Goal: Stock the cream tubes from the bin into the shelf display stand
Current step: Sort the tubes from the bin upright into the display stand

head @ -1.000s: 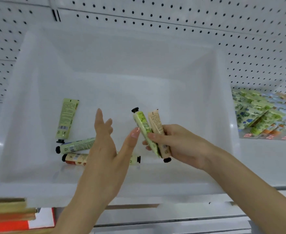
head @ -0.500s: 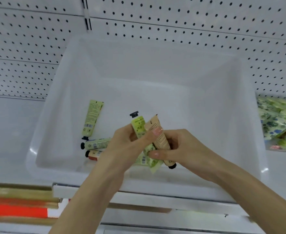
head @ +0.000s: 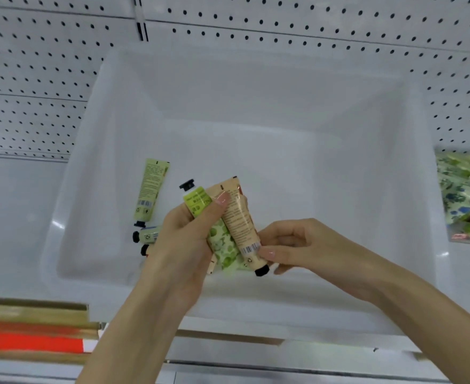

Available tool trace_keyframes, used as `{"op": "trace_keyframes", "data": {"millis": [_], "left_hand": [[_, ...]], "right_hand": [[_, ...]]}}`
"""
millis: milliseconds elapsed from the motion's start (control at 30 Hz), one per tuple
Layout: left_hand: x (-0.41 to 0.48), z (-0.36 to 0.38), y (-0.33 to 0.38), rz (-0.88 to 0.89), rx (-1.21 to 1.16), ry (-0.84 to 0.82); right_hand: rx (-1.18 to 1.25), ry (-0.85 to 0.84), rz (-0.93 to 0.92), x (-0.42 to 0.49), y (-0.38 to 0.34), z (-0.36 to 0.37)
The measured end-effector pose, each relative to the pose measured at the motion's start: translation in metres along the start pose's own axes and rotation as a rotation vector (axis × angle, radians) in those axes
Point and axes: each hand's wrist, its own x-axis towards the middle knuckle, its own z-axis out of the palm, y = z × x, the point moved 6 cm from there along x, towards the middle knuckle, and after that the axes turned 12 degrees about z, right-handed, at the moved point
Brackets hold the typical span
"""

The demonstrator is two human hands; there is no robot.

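Observation:
A white plastic bin (head: 95, 173) sits on the shelf. Above its front part, my left hand (head: 183, 245) grips a green cream tube (head: 197, 202) with its black cap pointing up. A peach cream tube (head: 240, 223) lies against it, cap down. My thumb presses on the peach tube's upper end, and my right hand (head: 297, 245) pinches that tube near its cap. Another green tube (head: 150, 189) lies in the bin at the left. Two more tubes (head: 145, 236) lie below it, partly hidden by my left hand.
White pegboard (head: 34, 79) backs the shelf. Green and blue patterned packets (head: 466, 189) lie on the shelf right of the bin. Gold and red boxes (head: 31, 333) sit on a lower level at the bottom left. A white shelf edge (head: 283, 364) runs along the front.
My left hand, open one second ago, has closed around the green tube and reaches onto the peach one. My right hand has let go of the green tube and slid down the peach tube.

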Motion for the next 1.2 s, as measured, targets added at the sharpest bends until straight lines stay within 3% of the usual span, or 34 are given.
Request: {"op": "trace_keyframes", "data": {"millis": [167,333,467,600,700,933,1100,1200], "left_hand": [[-0.003,-0.003,-0.005,-0.017,0.013,0.05],[-0.003,0.0,-0.002,-0.001,0.003,0.013],[0.0,-0.014,0.021,0.165,-0.003,0.12],[0.009,-0.046,0.078,0.453,0.118,0.12],[0.017,-0.061,0.087,0.468,0.205,0.068],[0.016,-0.078,0.061,0.4,0.233,0.112],[0.015,-0.086,0.052,0.373,0.221,0.124],[0.017,-0.087,0.054,0.37,0.193,0.135]], "right_hand": [[0.086,-0.05,0.038,0.001,0.004,0.006],[0.172,0.029,-0.023,0.005,-0.004,0.006],[0.253,0.129,-0.07,0.002,-0.008,-0.004],[0.037,0.351,-0.096,0.005,-0.004,-0.019],[-0.094,0.41,-0.099,0.011,0.004,-0.016],[-0.239,0.303,0.002,0.03,0.038,0.007],[-0.498,0.264,0.073,0.041,0.026,0.015],[-0.53,0.218,0.128,0.048,0.019,0.013]]}}
